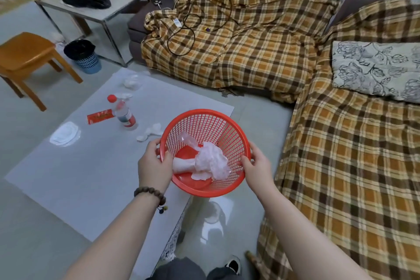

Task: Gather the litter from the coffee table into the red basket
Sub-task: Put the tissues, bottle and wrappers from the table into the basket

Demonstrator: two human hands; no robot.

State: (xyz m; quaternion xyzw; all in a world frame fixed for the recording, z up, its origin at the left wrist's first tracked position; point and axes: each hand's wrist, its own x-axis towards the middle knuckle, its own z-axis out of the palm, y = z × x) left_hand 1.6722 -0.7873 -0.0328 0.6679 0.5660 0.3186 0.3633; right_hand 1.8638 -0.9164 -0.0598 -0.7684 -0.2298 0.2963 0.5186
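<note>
Soft, even indoor light filled the room, and shadows stayed faint. A pale glare sat on the glossy grey tiled floor [213, 213] below the basket. The wide lens bowed the edges hard, stretching the brown-and-orange plaid sofa cover [341, 166]. Everything looked slightly soft and smeared, most of all the far corners.

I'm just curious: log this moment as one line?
hands: left, right grip red basket | inside: tissues | table: bottle, wrapper
</note>
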